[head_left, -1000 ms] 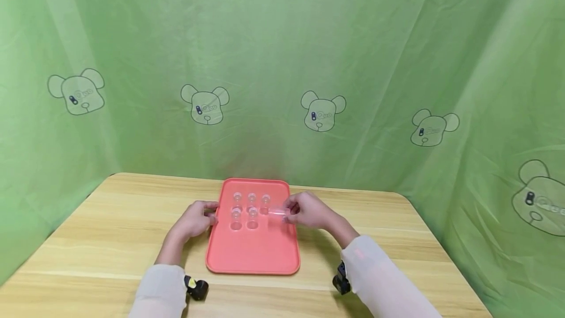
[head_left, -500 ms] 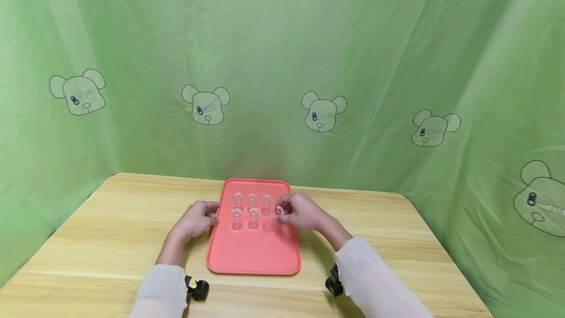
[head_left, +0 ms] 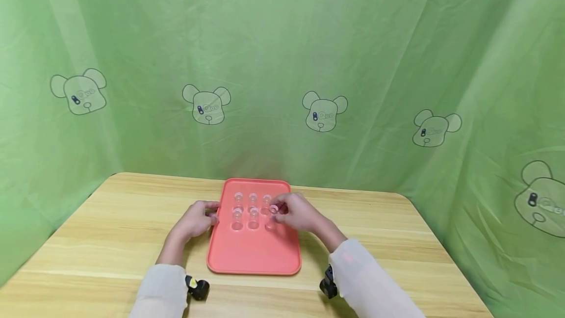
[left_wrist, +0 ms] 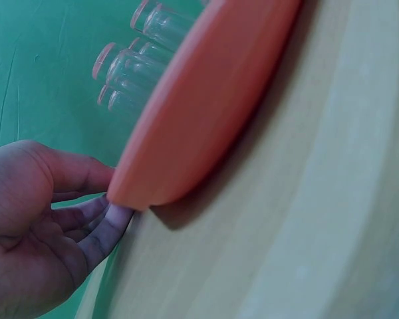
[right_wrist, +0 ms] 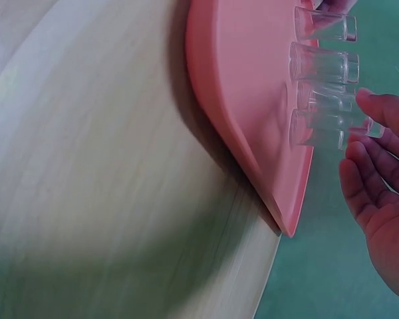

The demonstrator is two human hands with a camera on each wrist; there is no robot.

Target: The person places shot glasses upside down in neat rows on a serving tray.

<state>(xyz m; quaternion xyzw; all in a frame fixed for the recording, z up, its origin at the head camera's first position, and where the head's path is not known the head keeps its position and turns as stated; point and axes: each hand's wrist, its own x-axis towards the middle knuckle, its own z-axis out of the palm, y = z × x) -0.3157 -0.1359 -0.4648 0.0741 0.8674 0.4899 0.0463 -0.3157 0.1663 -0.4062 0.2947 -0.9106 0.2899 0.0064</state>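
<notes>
A pink tray (head_left: pixel 253 254) lies on the table, with several small clear cups (head_left: pixel 253 217) standing upright in two rows. My left hand (head_left: pixel 197 219) grips the tray's left edge; the left wrist view shows the fingers (left_wrist: pixel 100 239) at the rim. On the right, my right hand (head_left: pixel 300 212) pinches a clear cup (head_left: pixel 270 225) near its rim, at the right end of the nearer row. That cup is upright at the tray surface. In the right wrist view, thumb and fingers are around the upper end of the cup (right_wrist: pixel 312 129), partly hiding those behind.
The wooden table (head_left: pixel 132 239) extends around the tray on both sides and in front. A green curtain (head_left: pixel 265 63) with bear-head drawings hangs behind and to the sides. Black wrist cameras (head_left: pixel 328 283) sit below the sleeves.
The right hand has moved slightly left, and the cup in it has turned from lying sideways to upright at the end of the nearer row. The left hand has stayed at the tray.
</notes>
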